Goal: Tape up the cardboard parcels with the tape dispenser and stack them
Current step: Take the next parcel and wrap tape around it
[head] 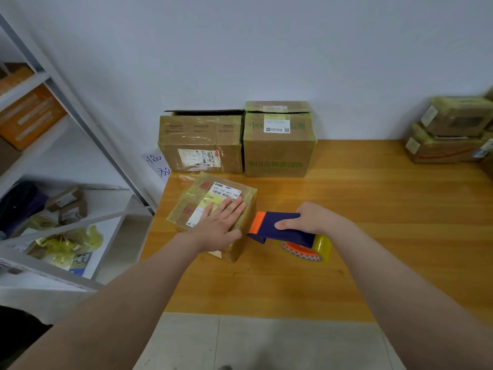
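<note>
Two parcels, the stacked pair point(450, 129), sit one on the other at the far right of the tabletop point(346, 196), both banded in yellowish tape, so I count those as done. The small parcel point(196, 202) is the one in work. It lies near the front-left corner of the tabletop, its top and label point(225, 190) already under tape. My left grip point(221, 222) lies flat on its top with fingers straight, pressing down and gripping nothing. My right grip point(312, 218) is wrapped round the body of the tape dispenser point(282, 227), thumb along the near side. The orange nose is at the parcel's right face, touching or just short, I can't tell which. The tape roll point(321, 248) hangs low at the back, near or on the wood. I read this as a strip going on, or about to go on, that right face. I can't see a free tape end, so I can't confirm it has stuck. Left to do, as I judge it: finish this parcel and move it to the stack. After that come the two by the wall. The left rear parcel point(200, 145) looks to have its top flap lifted, so it's likely unsealed. The right rear parcel point(277, 150) is touching it, has tape on its front and shows a dark gap under its top edge. Neither is stacked. My estimate is under halfway.
</note>
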